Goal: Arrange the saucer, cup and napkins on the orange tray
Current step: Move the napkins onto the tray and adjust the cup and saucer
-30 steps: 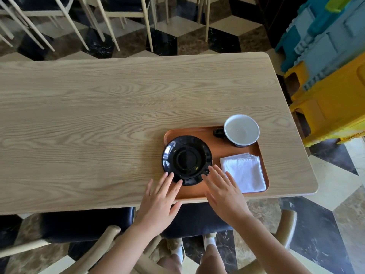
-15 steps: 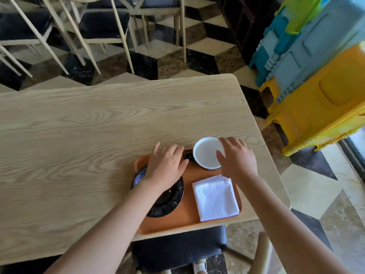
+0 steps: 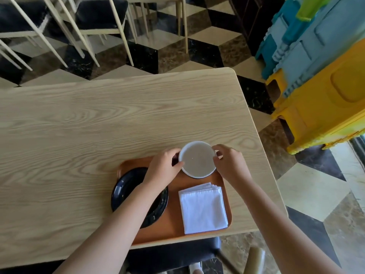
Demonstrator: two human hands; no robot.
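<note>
Pretty far along, we'd say: saucer [image 3: 126,186] and napkins [image 3: 203,209] already sit on the tray [image 3: 173,224]. Left hand [image 3: 163,169] and right hand [image 3: 230,163] clasp the cup [image 3: 197,159] at the tray's far edge; probably saucer-bound.

Bright, even daylight, strongest at the right of the frame; shadows on the worktop [image 3: 98,123] soft and faint. Wide-angle distortion bends the edges; slight overall softness.
</note>
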